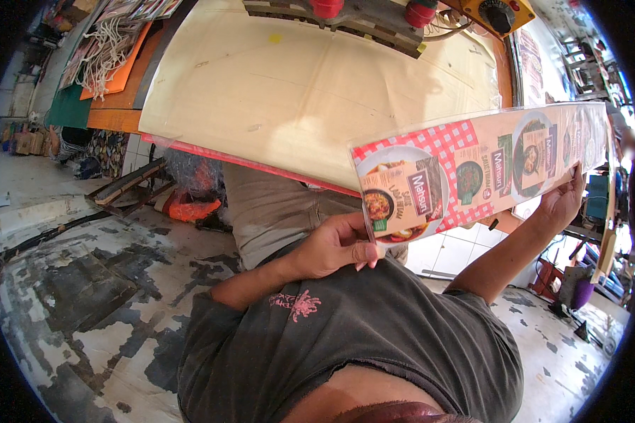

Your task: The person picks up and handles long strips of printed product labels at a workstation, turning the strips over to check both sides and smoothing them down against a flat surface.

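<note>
A long printed sheet [483, 169] with food pictures and a red-and-white checked pattern stretches across the right side, tilted up toward the right. Clear plastic shows along its edges. My left hand [335, 247] pinches its near left corner between thumb and fingers. Further right, my right hand [564, 197] grips the lower edge near the far end, with some of its fingers hidden behind the sheet. Beyond the sheet lies a worktable covered in a cream-coloured sheet [317, 84], its front edge trimmed in red.
A dark metal bar [360, 32] with red round fittings spans the table's far side, beside a yellow box with a black dial [497, 15]. Bundled printed sheets with white strings [109, 53] hang at the far left. Clear plastic film [194, 176] droops under the table's front edge.
</note>
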Motion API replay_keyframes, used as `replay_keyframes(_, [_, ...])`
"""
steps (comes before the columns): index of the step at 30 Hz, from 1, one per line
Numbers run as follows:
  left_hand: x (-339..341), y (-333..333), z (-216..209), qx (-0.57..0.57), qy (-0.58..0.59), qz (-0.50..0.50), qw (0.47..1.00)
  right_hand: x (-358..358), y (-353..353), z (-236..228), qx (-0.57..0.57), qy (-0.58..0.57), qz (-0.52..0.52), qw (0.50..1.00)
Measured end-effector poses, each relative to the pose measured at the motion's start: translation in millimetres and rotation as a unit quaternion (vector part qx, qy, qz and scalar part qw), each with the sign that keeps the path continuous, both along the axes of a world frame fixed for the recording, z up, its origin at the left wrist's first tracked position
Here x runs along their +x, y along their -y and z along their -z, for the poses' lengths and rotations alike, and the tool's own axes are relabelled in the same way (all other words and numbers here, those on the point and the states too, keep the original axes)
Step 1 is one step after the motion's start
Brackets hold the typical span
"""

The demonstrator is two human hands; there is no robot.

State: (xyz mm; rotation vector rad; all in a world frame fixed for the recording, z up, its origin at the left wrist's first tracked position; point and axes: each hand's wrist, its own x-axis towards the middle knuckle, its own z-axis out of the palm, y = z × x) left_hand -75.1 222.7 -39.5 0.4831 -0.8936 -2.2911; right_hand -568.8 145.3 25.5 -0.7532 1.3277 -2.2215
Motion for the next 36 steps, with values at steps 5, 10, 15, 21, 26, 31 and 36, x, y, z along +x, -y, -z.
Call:
replay_keyframes(5, [1, -10, 8, 0.012, -0.021, 0.069, 0.997, 24, 2, -8, 0.005, 0.005, 0.033, 0.999])
replay_keyframes(10, [2, -12, 7, -0.075, -0.013, 0.103, 0.992, 56, 3, -22, -0.01, 0.009, 0.068, 0.998])
replay_keyframes(15, [2, -5, -6, -0.081, -0.112, 0.169, 0.976, 28, -8, -21, 0.039, -0.01, 0.081, 0.996])
replay_keyframes(21, [7, -6, 1, -0.064, -0.212, 0.161, 0.962, 44, -15, -37, 0.031, -0.015, 0.066, 0.997])
replay_keyframes(26, [-4, -2, -8, -0.035, -0.445, 0.15, 0.882, -43, -32, -21, 0.038, 0.008, 0.041, 0.998])
replay_keyframes(31, [34, 29, -27, -0.164, -0.465, 0.009, 0.87, -72, -45, -26, 0.06, -0.007, 0.149, 0.987])
replay_keyframes(36, [72, 41, -29, -0.183, -0.23, -0.253, 0.922, -76, -52, -18, 0.039, -0.006, 0.07, 0.997])
